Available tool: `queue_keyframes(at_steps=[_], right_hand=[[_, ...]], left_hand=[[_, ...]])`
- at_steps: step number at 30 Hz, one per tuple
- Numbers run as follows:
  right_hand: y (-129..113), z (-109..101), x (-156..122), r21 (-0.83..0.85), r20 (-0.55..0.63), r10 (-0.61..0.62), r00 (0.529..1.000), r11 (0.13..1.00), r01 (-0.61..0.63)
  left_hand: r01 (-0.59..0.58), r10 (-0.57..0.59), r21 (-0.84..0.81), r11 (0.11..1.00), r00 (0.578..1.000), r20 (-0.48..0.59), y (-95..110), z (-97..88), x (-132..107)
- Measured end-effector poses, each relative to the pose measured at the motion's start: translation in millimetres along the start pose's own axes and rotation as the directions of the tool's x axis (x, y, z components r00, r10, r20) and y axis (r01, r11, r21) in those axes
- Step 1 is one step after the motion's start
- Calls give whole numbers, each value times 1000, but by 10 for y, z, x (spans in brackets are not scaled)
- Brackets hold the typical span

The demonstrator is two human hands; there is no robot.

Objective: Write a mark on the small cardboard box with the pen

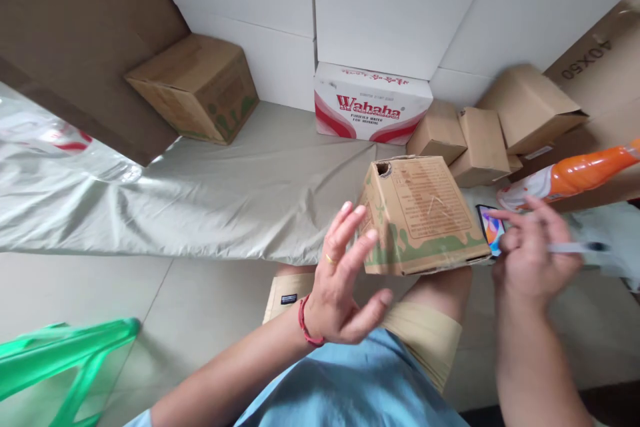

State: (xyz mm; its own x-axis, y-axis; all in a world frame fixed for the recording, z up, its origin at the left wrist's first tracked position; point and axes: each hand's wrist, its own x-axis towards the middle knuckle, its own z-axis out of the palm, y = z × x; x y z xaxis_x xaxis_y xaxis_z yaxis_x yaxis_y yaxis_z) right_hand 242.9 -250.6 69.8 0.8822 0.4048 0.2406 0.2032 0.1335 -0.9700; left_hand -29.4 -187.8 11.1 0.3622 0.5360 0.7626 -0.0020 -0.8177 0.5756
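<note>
Carton [423,213] at the near edge of the worktop [270,173] appears to be mid-handling, and steadying it would call for a left palm laid flat. The left hand [345,280] is by the carton's left face, fingers spread, grip released, contact unclear; the right hand [535,253], right of the carton, seems to clasp a blurred pen-like tool [575,247], index finger extended.

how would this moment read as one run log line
left hand: open beside holed carton, contact unclear | right hand: holding white pen-like object, near phone | behind carton: Wahaha box
</note>
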Motion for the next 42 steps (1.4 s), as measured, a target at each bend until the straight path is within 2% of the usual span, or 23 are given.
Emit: queue_keyframes(at_steps=[1,3,5,7,10,13,15,17,19,21,23,25,27,31,34,42], right_hand=[[-162,25,95,51,-19,-80,997,995,81],[-492,124,258,146,75,-205,976,970,193],[-755,282,360,177,293,-190,937,974,142],[-891,491,388,128,506,-102,857,991,42],[-881,859,331,58,703,-44,710,998,4],[-764,1193,253,11,820,-25,572,1000,28],[-688,1345,221,-19,879,19,476,1000,-3],[-628,1425,200,-28,901,39,431,999,-31],[-587,1440,178,-25,896,42,443,999,-46],[-565,1414,149,-28,874,26,485,1000,-3],[-558,1378,118,-61,844,-8,536,992,110],[-559,1354,96,-100,832,-44,553,969,227],[-562,1349,88,-105,835,-56,548,960,258],[-571,1372,97,-89,861,-21,508,978,191],[-584,1389,97,-104,877,1,480,977,189],[-608,1408,74,-144,881,10,474,958,248]], left_hand=[[-78,78,42,996,997,18,41,-15,93],[-158,149,92,983,984,100,82,4,250],[-168,145,104,980,970,196,67,73,349],[-173,140,113,978,957,254,17,156,392],[-205,155,174,963,952,264,-45,225,396],[-218,153,230,948,950,272,-48,214,376],[-219,150,228,949,947,283,-39,194,359],[-211,148,208,955,947,284,-43,186,342],[-209,155,188,960,951,269,-57,198,325],[-216,169,179,960,955,245,-75,225,315],[-227,186,176,958,957,223,-88,257,311],[-236,198,182,955,958,206,-92,282,313],[-240,202,192,952,960,195,-88,298,318],[-229,195,201,952,965,174,-69,307,321],[-223,191,206,953,968,162,-62,309,315],[-219,190,196,956,969,158,-66,321,308]])
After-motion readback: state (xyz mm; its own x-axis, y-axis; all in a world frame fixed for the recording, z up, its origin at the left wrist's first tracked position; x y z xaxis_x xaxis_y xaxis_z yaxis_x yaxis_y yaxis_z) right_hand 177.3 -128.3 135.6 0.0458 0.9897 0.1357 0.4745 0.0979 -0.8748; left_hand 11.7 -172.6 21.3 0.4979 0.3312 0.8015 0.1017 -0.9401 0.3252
